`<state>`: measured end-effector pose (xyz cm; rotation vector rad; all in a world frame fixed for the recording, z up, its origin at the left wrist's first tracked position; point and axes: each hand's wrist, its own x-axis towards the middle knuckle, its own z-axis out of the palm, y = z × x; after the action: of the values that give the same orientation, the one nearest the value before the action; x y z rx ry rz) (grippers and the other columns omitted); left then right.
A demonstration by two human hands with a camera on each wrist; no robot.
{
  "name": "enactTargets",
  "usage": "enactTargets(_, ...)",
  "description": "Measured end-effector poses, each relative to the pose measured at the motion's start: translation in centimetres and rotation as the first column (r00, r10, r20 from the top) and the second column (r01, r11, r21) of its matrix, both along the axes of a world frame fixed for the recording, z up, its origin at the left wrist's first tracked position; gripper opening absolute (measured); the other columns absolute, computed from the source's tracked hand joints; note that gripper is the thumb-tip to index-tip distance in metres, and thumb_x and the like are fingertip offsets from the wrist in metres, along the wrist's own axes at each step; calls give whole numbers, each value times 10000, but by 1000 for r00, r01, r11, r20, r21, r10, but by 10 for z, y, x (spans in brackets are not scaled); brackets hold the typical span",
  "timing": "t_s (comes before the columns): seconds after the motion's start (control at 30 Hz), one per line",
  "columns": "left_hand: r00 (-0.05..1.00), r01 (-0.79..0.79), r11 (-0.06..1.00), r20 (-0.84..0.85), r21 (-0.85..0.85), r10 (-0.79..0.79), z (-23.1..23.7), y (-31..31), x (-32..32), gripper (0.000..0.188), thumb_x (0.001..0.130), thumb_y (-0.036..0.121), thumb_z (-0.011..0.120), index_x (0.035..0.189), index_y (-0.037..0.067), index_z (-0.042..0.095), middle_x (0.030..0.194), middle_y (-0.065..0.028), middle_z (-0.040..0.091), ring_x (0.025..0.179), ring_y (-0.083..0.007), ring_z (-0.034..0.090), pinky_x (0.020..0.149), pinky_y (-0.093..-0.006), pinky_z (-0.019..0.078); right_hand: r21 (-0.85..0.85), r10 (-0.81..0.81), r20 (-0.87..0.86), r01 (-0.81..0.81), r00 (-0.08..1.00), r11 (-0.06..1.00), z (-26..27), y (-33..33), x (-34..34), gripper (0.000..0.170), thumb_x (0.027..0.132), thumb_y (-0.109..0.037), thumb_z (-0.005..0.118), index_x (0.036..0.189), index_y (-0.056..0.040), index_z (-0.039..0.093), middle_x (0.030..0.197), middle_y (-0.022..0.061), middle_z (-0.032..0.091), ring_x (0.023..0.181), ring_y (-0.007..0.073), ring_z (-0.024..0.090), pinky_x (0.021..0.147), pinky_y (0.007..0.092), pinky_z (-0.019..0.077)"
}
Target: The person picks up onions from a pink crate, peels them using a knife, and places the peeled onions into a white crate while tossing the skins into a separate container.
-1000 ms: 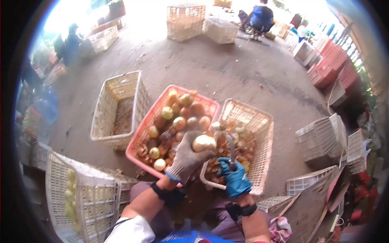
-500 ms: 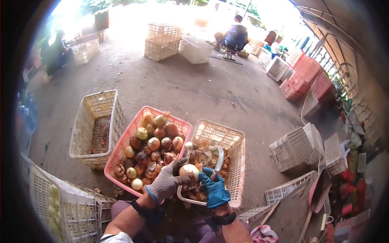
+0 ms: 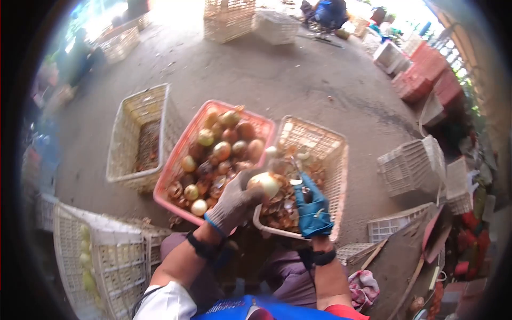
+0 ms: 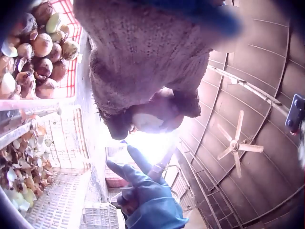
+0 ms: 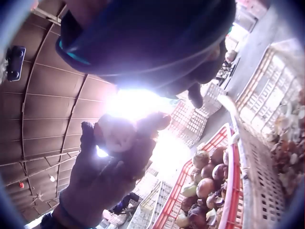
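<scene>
My left hand (image 3: 238, 198), in a grey knitted glove, grips an onion (image 3: 265, 184) whose pale, partly peeled side faces up. It holds it above the space between the pink crate (image 3: 160, 198) and a cream crate (image 3: 340, 176). On the right, my right hand (image 3: 314, 212), in a blue rubber glove, grips a knife by its dark handle (image 3: 306, 195). The narrow blade points forward and looks nearly edge-on. The blue fingers stand a little apart from the onion. Brown onions (image 3: 221, 152) fill the pink crate; loose skins (image 3: 280, 216) lie in the cream one.
A cream crate (image 3: 113, 144) with scraps on its floor stands left of the pink one. At lower left a white crate (image 3: 120, 256) stands close by, pale onions (image 3: 87, 261) beside it. More crates (image 3: 408, 165) line the right. Far back sits a person in blue (image 3: 330, 13).
Half a second ago my right fingers were at the onion; now they have drawn away to the right. The knife blade has turned from broadside to edge-on. The head view has tilted down.
</scene>
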<state>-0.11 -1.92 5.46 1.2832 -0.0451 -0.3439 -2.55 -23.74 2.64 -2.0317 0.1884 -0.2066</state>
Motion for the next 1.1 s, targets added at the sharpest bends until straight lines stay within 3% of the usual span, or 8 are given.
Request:
enactTargets(0.07, 999, -33, 994, 21, 104, 31, -1, 6, 6, 695, 760, 20, 800, 1404, -35, 548, 1275, -87, 640, 1118, -172, 638, 974, -300, 535, 17, 91, 19, -91, 996, 996, 2, 1, -4, 396, 1006, -111, 671, 1394, -32, 659, 1163, 156, 774, 950, 194, 737, 845, 352, 572)
enactTargets(0.1, 999, -53, 996, 14, 76, 52, -4, 7, 7, 724, 748, 19, 818, 1414, -28, 538, 1291, -88, 637, 1141, -173, 634, 993, -305, 533, 105, 126, -66, -118, 990, 987, 9, 3, -12, 347, 990, -84, 659, 1331, -29, 694, 1193, 207, 756, 1041, 294, 757, 908, 404, 572)
enactTargets(0.2, 997, -81, 997, 11, 10, 81, -8, 8, 9, 812, 715, 16, 870, 1442, -10, 511, 1329, -91, 628, 1200, -176, 623, 1043, -321, 526, -111, 189, 58, -182, 980, 977, -8, 5, -13, 338, 962, -62, 657, 1295, -38, 710, 1185, 232, 743, 1034, 375, 744, 909, 452, 566)
enactTargets(0.23, 996, -89, 996, 15, 5, 88, -7, 8, 9, 839, 703, 16, 885, 1450, -5, 502, 1334, -92, 627, 1214, -178, 619, 1055, -325, 524, -191, 240, 124, -214, 963, 958, -5, 4, -13, 369, 962, -19, 662, 1330, 7, 686, 1161, 135, 759, 960, 169, 693, 860, 316, 554)
enactTargets(0.53, 986, -102, 993, 137, 63, 93, -16, 13, 15, 932, 664, 32, 938, 1470, -6, 473, 1370, -103, 615, 1247, -185, 607, 1082, -332, 518, -351, 290, 96, -241, 952, 905, 6, -1, -18, 326, 985, -73, 650, 1304, -60, 715, 1146, 208, 748, 1045, 367, 729, 902, 410, 565)
enactTargets(0.87, 965, -154, 969, 240, 192, 106, -14, 6, 13, 933, 675, 65, 945, 1468, 2, 458, 1361, -120, 615, 1251, -204, 618, 1083, -351, 529, -451, 201, 105, -133, 974, 882, 4, 1, -23, 339, 1029, -151, 550, 1326, -130, 712, 1030, 196, 736, 931, 393, 715, 821, 459, 562)
enactTargets(1.03, 927, -259, 927, 339, 273, 159, -22, 1, 12, 952, 652, 205, 973, 1451, 20, 491, 1303, -133, 638, 1192, -220, 637, 1029, -364, 540, -484, 127, 95, -66, 987, 873, -6, 7, -25, 349, 1044, -156, 540, 1357, -120, 688, 972, 199, 713, 879, 416, 693, 765, 476, 548)
enactTargets(1.1, 911, -307, 909, 363, 281, 196, -26, -3, 9, 941, 650, 249, 977, 1436, 27, 511, 1263, -143, 650, 1155, -230, 650, 998, -370, 549, -520, 109, 181, 1, 978, 854, -12, 12, -25, 317, 1052, -147, 562, 1336, -93, 691, 946, 153, 726, 822, 346, 702, 732, 433, 553)
